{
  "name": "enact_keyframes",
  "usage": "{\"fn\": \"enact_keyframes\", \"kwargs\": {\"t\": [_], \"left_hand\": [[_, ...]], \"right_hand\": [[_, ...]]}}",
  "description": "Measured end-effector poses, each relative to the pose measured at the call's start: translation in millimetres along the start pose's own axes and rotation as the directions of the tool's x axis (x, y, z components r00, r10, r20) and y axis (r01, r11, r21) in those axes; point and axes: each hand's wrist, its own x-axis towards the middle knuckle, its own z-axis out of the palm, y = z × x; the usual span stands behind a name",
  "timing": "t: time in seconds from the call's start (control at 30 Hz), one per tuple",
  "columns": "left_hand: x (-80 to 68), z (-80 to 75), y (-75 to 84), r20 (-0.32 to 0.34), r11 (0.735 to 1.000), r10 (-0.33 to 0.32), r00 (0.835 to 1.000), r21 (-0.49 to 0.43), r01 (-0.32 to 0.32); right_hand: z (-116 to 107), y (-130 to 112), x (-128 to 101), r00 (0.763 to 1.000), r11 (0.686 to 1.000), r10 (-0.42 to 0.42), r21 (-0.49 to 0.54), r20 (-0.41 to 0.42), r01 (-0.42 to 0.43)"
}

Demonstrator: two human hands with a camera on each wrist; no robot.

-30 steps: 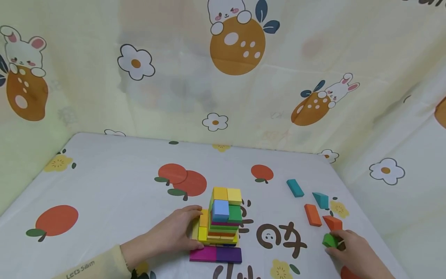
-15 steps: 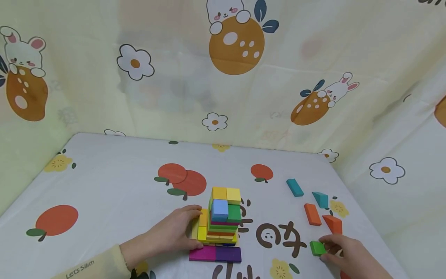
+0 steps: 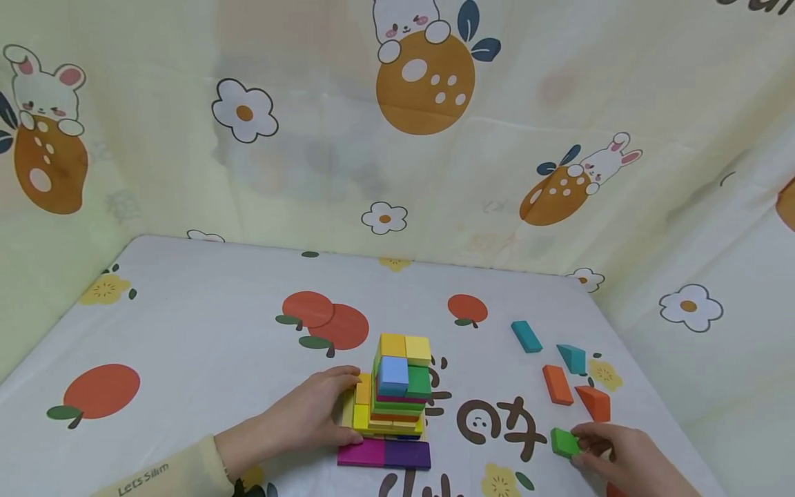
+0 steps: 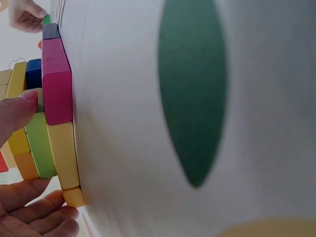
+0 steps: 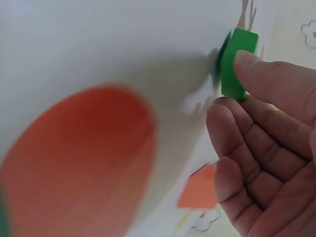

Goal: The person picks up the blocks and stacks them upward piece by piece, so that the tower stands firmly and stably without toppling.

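Observation:
A tower of coloured wooden blocks (image 3: 397, 411) rises in the middle of the table in the head view, with yellow and blue blocks near its top. A magenta block (image 3: 361, 453) and a purple block (image 3: 407, 454) lie at its near foot. My left hand (image 3: 313, 407) holds the tower's left side; in the left wrist view the thumb touches a light green block (image 4: 41, 148) and the fingers bend around the other end. On the right, my right hand (image 3: 621, 452) pinches a green block (image 3: 564, 442) between thumb and fingers, low over the cloth.
Beyond the right hand lie a teal rectangular block (image 3: 526, 337), a teal triangular block (image 3: 572, 358), an orange rectangular block (image 3: 557, 384) and an orange triangular block (image 3: 594, 402). A patterned cloth (image 3: 205, 310) covers the table, and printed curtains (image 3: 298, 179) hang behind it.
My right hand has drawn the green block left, away from the orange triangular block, and barely moved in the last half second. My left hand stays at the tower.

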Motion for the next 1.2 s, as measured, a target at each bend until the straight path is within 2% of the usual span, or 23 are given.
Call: {"fn": "enact_keyframes", "kwargs": {"t": [0.07, 0.13, 0.2, 0.27, 0.33, 0.4, 0.5, 0.63, 0.7, 0.8, 0.87, 1.0, 1.2], "left_hand": [[0.1, 0.1, 0.2, 0.002, 1.000, -0.001, 1.000, 0.001, 0.001], [0.1, 0.3, 0.4, 0.005, 1.000, -0.005, 1.000, -0.001, 0.005], [0.1, 0.4, 0.7, 0.007, 1.000, -0.012, 1.000, -0.004, 0.012], [-0.3, 0.3, 0.9, 0.007, 1.000, -0.020, 1.000, -0.006, 0.020], [-0.5, 0.4, 1.1, 0.005, 1.000, -0.027, 1.000, -0.007, 0.027], [-0.4, 0.5, 1.1, 0.003, 1.000, -0.030, 1.000, -0.005, 0.030], [-0.2, 0.9, 0.9, 0.004, 1.000, -0.031, 1.000, -0.006, 0.031], [-0.1, 1.4, 0.8, 0.005, 1.000, -0.030, 1.000, -0.004, 0.030], [0.0, 1.4, 1.0, 0.006, 1.000, -0.031, 0.999, -0.001, 0.031], [0.6, 1.1, 1.1, 0.006, 1.000, -0.029, 1.000, 0.001, 0.029], [0.9, 1.0, 1.4, 0.007, 1.000, -0.028, 1.000, 0.001, 0.028], [0.8, 0.9, 1.6, 0.005, 1.000, -0.023, 1.000, 0.003, 0.023], [0.3, 0.6, 1.8, 0.002, 1.000, -0.019, 1.000, 0.001, 0.019]], "right_hand": [[-4, -12, -3, 0.999, 0.999, -0.033, -0.013, -0.025, 0.033], [-9, -30, -7, 0.991, 0.993, -0.114, -0.034, -0.071, 0.112], [-15, -53, -13, 0.961, 0.970, -0.242, -0.061, -0.136, 0.236], [-20, -78, -20, 0.900, 0.924, -0.382, -0.104, -0.208, 0.368], [-23, -103, -28, 0.814, 0.860, -0.510, -0.147, -0.276, 0.489], [-25, -126, -35, 0.735, 0.799, -0.599, -0.174, -0.318, 0.575], [-27, -156, -44, 0.669, 0.742, -0.665, -0.188, -0.333, 0.643], [-26, -184, -52, 0.618, 0.696, -0.712, -0.217, -0.333, 0.685], [-25, -195, -54, 0.607, 0.684, -0.725, -0.227, -0.326, 0.694], [-23, -206, -54, 0.606, 0.675, -0.733, -0.228, -0.307, 0.701], [-22, -211, -54, 0.616, 0.682, -0.729, -0.236, -0.299, 0.692], [-20, -213, -52, 0.605, 0.671, -0.739, -0.241, -0.297, 0.701], [-19, -214, -51, 0.614, 0.677, -0.734, -0.235, -0.292, 0.697]]}}
